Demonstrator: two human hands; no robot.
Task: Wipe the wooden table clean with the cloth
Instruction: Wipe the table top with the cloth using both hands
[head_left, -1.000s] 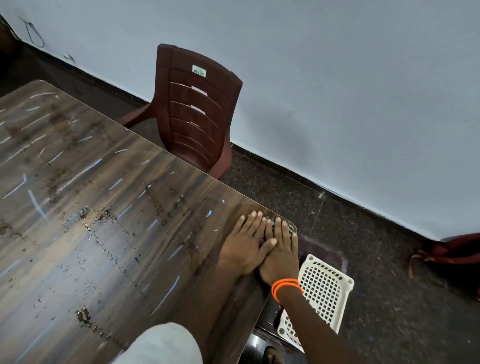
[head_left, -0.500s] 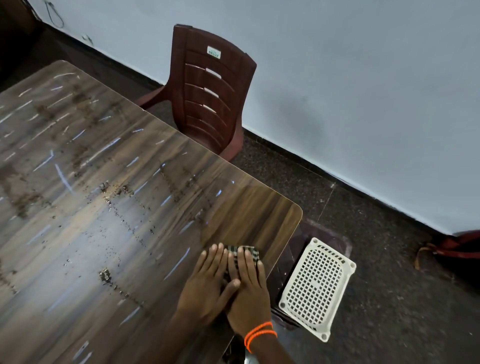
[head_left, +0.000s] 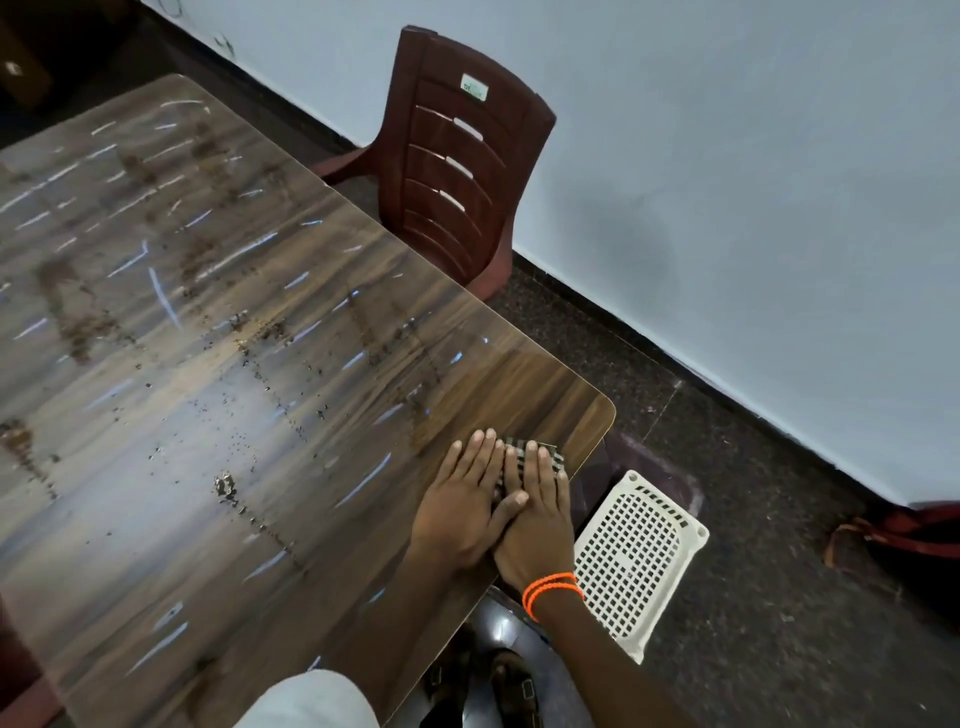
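Since a moment ago both hands have slid back from the far corner toward the near edge of the bench (head_left: 311, 415). Left hand (head_left: 462, 512) and right hand (head_left: 537, 525) lie flat, fingers spread, side by side, pressing the checked cloth (head_left: 553, 454) down near the right edge. Wiping is underway; crumbs (head_left: 226, 488) cover most of the top. Next, I judge, comes a firm sweep leftward through them.
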